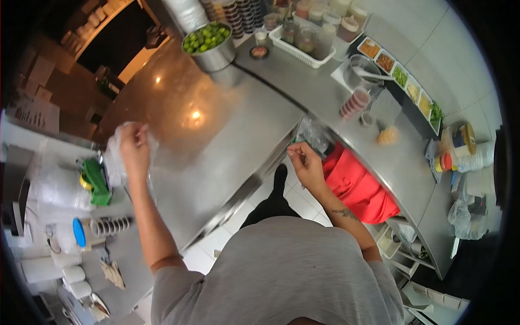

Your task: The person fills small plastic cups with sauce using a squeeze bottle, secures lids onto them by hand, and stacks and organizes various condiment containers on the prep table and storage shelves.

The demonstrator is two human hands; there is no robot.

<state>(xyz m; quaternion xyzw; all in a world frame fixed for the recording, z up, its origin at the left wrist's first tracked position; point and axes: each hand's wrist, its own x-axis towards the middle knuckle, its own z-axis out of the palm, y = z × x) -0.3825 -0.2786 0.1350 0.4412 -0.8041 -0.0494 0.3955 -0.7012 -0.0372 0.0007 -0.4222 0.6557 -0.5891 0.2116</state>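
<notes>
At my far left, a green tape dispenser (96,183) stands just beside a clear plastic bag (112,162) that hangs about my left hand (135,143), over the left end of the steel tabletop (179,176). My left fingers look closed on the bag, though blur hides the exact grip. I judge it very light and limp, with thin film that slides on itself, clings to skin and would tear or stretch under a hard pull. I'd take it by the rim of its mouth, one layer between thumb and forefinger, rather than by a bunched middle; I can't make out where that mouth lies. Farther right, a metal bowl (218,60) of limes sits at the tabletop's far side, well away from the bag. My right hand (307,167) is well apart from my left, fingers curled, near a red cloth (355,189); I can't tell whether its fingertips pinch anything.
</notes>
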